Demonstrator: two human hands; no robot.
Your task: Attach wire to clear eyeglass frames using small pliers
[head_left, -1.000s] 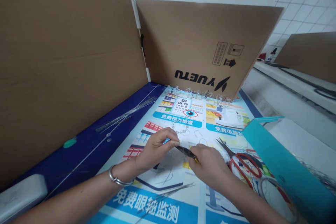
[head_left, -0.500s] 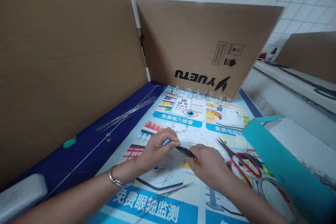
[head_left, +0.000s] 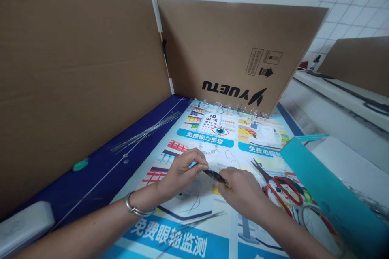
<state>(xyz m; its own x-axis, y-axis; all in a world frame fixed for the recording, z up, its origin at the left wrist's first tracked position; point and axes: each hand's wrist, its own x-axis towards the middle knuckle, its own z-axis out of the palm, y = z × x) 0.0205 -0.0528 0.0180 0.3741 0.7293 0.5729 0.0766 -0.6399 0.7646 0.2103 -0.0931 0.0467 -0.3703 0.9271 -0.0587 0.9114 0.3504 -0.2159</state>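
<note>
Printed poster [head_left: 194,234] lies beneath. My right hand [head_left: 243,192] pinches a slim black tool [head_left: 215,175], its long axis slanting toward my curled left hand [head_left: 179,174], whose hold I cannot tell.

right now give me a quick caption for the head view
Left hand and right hand meet at a small black tool over a printed eye-chart poster, red-handled scissors alongside.

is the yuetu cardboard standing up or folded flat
Standing up: the cardboard panel rises upright behind the far edge of the poster.
</note>
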